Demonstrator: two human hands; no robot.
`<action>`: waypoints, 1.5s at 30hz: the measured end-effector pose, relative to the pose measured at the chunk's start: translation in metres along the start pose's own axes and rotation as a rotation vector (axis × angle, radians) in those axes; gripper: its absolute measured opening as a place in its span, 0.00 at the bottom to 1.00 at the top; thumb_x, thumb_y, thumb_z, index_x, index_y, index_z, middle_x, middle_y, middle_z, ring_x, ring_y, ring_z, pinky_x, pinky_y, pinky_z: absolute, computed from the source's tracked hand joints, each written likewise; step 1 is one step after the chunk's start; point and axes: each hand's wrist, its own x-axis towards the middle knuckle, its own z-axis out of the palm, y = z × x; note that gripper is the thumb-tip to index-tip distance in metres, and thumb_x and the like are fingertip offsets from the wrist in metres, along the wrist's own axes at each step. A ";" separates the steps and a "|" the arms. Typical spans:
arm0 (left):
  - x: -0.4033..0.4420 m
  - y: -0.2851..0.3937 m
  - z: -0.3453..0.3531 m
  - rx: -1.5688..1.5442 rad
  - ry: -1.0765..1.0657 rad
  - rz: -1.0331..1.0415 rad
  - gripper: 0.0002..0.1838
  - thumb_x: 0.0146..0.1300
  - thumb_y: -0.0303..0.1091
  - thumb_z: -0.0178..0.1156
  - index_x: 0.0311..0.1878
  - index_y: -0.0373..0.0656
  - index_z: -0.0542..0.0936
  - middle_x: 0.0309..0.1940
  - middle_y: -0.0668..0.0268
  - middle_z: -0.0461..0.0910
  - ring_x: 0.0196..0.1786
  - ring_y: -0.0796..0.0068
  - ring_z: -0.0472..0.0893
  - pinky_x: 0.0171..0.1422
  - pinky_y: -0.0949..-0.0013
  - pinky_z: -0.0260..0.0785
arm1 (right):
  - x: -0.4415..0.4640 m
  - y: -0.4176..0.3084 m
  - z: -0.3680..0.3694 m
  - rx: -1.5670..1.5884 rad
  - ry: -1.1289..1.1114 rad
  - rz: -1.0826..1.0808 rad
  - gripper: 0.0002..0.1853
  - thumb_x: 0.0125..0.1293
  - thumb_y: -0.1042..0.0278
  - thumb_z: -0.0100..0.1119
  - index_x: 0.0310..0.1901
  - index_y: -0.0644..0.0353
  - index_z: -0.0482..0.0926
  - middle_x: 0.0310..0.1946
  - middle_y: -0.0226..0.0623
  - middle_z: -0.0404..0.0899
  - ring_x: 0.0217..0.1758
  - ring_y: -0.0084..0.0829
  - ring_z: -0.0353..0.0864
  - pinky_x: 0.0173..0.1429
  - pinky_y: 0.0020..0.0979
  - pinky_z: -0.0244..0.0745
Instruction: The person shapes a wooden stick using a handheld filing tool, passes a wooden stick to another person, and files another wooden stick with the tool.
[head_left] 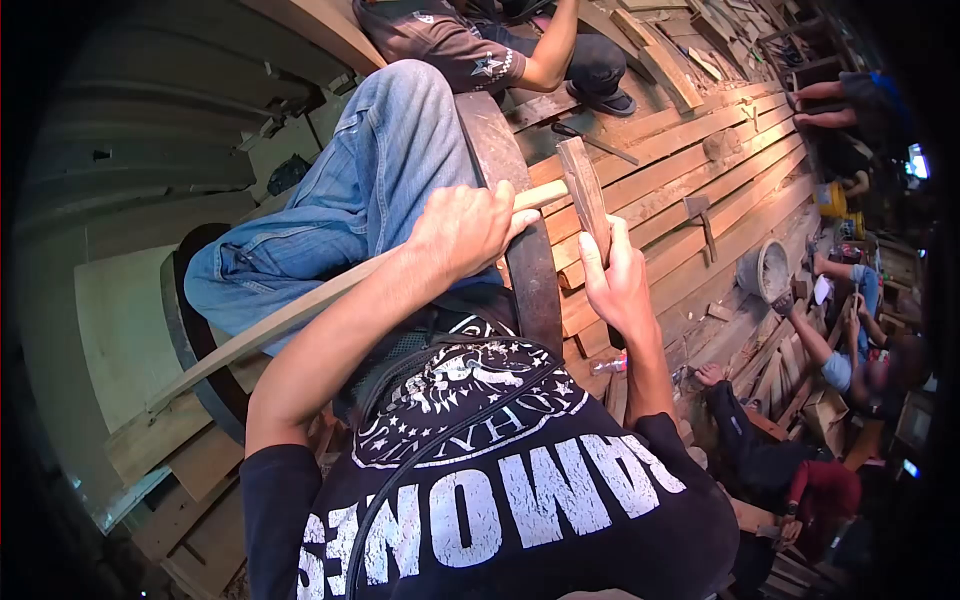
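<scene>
My left hand [465, 232] is closed around a long, thin wooden strip [300, 308], which runs down to the left across my lap. Its upper end meets a narrow wooden block [583, 190], upright and slightly tilted. My right hand [615, 275] wraps round the lower part of this block; a dark part shows below the fingers. Beneath the strip's upper end is a dark curved surface [535, 280] beside my jeans-covered leg [400, 140].
Long planks [660, 200] lie on the right, with a dark-headed tool [700, 215] on them. Beyond stands a bucket [765, 270]. A co-worker [450, 45] sits at the top; other people are at the right. Wooden boards [175, 430] lie at lower left.
</scene>
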 end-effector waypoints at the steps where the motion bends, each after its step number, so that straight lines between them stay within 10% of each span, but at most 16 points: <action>1: -0.001 -0.002 0.001 0.012 0.024 0.003 0.22 0.70 0.52 0.53 0.33 0.40 0.75 0.13 0.55 0.75 0.20 0.54 0.81 0.21 0.55 0.70 | 0.000 -0.003 0.000 0.005 0.008 0.020 0.14 0.71 0.67 0.54 0.53 0.64 0.70 0.27 0.57 0.80 0.33 0.57 0.82 0.35 0.46 0.74; 11: 0.006 -0.008 -0.017 -0.286 -0.347 -0.259 0.38 0.69 0.63 0.46 0.29 0.33 0.84 0.26 0.40 0.80 0.35 0.38 0.81 0.43 0.46 0.73 | 0.000 -0.001 0.000 -0.098 -0.013 0.088 0.12 0.74 0.62 0.50 0.41 0.65 0.72 0.20 0.56 0.77 0.28 0.58 0.80 0.29 0.49 0.70; 45: 0.007 -0.021 -0.003 -0.503 -0.341 -0.155 0.38 0.71 0.62 0.47 0.29 0.29 0.82 0.20 0.40 0.76 0.29 0.40 0.79 0.36 0.47 0.70 | -0.002 -0.004 0.022 -0.481 0.081 0.059 0.15 0.73 0.59 0.53 0.37 0.65 0.67 0.16 0.59 0.74 0.23 0.60 0.78 0.25 0.53 0.69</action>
